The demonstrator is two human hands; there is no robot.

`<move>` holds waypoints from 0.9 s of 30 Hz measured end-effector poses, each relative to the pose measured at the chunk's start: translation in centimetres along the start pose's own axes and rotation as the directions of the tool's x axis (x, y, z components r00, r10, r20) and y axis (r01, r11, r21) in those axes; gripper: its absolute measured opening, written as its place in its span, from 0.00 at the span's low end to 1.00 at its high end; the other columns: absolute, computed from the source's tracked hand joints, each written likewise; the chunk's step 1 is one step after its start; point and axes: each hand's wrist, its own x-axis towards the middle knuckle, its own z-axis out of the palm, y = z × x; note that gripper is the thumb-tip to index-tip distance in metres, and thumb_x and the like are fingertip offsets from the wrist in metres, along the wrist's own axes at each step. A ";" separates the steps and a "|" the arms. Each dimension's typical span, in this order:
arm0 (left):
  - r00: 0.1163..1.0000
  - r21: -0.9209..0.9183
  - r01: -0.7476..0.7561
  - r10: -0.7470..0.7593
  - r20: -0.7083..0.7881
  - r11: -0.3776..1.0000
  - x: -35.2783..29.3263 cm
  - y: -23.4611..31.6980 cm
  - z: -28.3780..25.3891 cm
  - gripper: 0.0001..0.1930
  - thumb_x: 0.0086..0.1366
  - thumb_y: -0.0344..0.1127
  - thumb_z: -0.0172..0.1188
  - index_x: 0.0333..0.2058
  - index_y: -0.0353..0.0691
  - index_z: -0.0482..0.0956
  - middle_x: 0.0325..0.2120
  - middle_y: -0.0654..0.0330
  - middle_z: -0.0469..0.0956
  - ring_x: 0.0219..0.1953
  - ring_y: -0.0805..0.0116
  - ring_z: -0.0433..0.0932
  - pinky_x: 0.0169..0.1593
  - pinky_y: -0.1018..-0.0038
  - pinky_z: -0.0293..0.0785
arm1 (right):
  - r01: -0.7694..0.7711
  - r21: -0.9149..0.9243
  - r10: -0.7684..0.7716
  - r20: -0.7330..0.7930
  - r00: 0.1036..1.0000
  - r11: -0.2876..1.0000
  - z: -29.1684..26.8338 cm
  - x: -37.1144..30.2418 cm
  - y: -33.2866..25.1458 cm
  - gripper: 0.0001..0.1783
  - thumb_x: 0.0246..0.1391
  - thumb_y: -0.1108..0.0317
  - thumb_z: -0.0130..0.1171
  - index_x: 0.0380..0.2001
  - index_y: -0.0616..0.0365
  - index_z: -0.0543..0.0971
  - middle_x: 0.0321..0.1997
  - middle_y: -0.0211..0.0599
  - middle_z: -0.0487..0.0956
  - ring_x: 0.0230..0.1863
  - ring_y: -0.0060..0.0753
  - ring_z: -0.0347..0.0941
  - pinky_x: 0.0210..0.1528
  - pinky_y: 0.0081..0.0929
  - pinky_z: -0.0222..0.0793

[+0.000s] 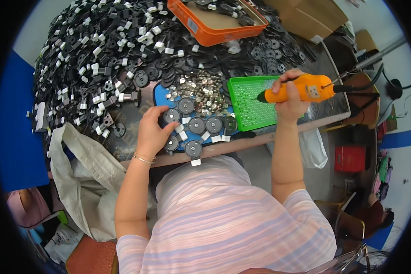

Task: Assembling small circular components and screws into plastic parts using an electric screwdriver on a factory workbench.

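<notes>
My right hand (289, 98) grips an orange electric screwdriver (301, 90) held level, its tip pointing left over a green perforated tray (251, 101). My left hand (153, 129) rests on a blue mat (162, 96), fingers touching a black round disc part (171, 116). Several more black discs (197, 125) with small white blocks lie in rows on the mat beside that hand. A heap of small shiny metal pieces (200, 91) sits at the mat's far side.
A big heap of black parts with white blocks (100, 50) covers the table's far left. An orange bin (217, 20) stands at the back. A white cloth bag (84, 178) hangs off the table's near left edge. Cardboard boxes (313, 16) are at far right.
</notes>
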 end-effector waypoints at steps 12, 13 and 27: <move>0.999 -0.031 0.034 -0.034 0.025 0.999 -0.4 0.4 0.6 0.23 0.44 0.29 0.70 0.42 0.35 0.75 0.38 0.53 0.76 0.39 0.54 0.75 0.42 0.69 0.72 | -0.014 -0.058 0.016 0.025 1.000 0.998 -0.4 0.5 1.1 0.10 0.48 0.79 0.55 0.36 0.63 0.70 0.31 0.41 0.73 0.22 0.29 0.71 0.27 0.25 0.70; 0.999 -0.031 0.036 -0.035 0.025 0.999 -0.4 0.3 0.6 0.23 0.44 0.29 0.70 0.42 0.35 0.75 0.38 0.53 0.76 0.39 0.54 0.75 0.42 0.69 0.72 | -0.002 -0.017 0.002 0.009 1.000 1.000 -0.3 0.5 1.1 0.11 0.48 0.82 0.55 0.36 0.64 0.70 0.30 0.38 0.74 0.22 0.25 0.71 0.26 0.21 0.71; 1.000 -0.134 0.009 -0.008 0.007 0.991 -0.7 -0.8 0.8 0.24 0.45 0.30 0.71 0.42 0.35 0.75 0.39 0.55 0.74 0.39 0.58 0.74 0.42 0.71 0.71 | -0.041 0.008 0.041 0.022 0.999 0.999 0.3 1.0 0.5 0.09 0.49 0.81 0.54 0.35 0.63 0.70 0.28 0.38 0.73 0.21 0.28 0.71 0.25 0.23 0.70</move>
